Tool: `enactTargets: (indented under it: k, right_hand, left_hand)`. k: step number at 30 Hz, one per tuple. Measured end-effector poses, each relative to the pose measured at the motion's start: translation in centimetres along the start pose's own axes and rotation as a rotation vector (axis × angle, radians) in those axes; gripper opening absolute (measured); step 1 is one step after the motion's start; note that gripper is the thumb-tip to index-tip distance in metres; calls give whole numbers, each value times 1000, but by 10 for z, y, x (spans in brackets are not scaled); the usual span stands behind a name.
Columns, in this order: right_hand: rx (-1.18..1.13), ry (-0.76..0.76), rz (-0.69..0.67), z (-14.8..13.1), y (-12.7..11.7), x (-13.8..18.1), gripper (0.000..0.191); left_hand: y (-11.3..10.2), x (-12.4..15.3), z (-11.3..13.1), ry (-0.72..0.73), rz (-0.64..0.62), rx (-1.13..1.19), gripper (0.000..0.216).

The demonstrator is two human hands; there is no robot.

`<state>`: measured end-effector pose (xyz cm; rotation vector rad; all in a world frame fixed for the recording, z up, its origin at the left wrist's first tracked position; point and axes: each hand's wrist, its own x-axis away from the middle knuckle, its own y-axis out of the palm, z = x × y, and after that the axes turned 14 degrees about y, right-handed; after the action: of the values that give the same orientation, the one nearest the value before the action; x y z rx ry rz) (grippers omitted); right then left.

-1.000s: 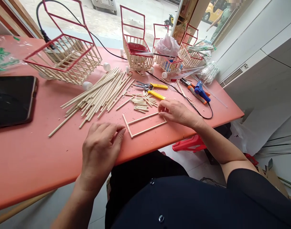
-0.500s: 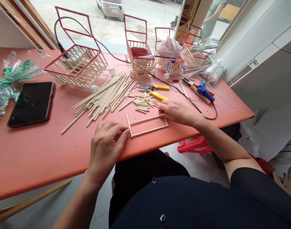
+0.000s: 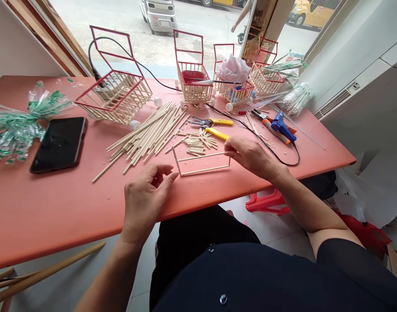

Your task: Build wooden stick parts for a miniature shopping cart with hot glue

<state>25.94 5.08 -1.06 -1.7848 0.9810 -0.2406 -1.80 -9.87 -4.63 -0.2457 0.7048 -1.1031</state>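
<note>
A small rectangular frame of thin wooden sticks (image 3: 205,170) is at the table's front, seemingly tipped up from its flat position. My right hand (image 3: 250,157) pinches its far right corner between thumb and fingers. Just left of the frame is my left hand (image 3: 149,190), thumb and fingers apart with nothing between them; its thumb tip is close to the frame's near left corner. Behind the frame lie several short cut sticks (image 3: 196,145) and a pair of yellow-handled wire strippers (image 3: 214,125). A loose pile of long sticks (image 3: 149,134) spreads to their left.
Several stick-built carts, including one with a red-edged basket (image 3: 116,97), line the back of the pink table (image 3: 71,208). A blue glue gun (image 3: 281,125) and its black cord lie right. A black phone (image 3: 60,143) and plastic wrappers (image 3: 22,125) are left.
My right hand has raised the stick frame, tilting its far side upward. My left hand has drawn slightly away from the frame, its fingers parting. The whole view has shifted a little.
</note>
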Motion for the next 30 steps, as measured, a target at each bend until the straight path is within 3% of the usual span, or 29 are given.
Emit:
enactTargets:
  k: [10, 19, 30]
  right_hand:
    - [-8, -47, 91, -5, 0, 9, 13]
    - [-32, -98, 120, -1, 11, 11, 19]
    - [22, -31, 117, -3, 16, 12, 26]
  left_hand:
    - [4, -9, 1, 13, 125, 84, 18]
    - [5, -11, 4, 43, 92, 58, 13]
    - [8, -11, 5, 82, 117, 34, 13]
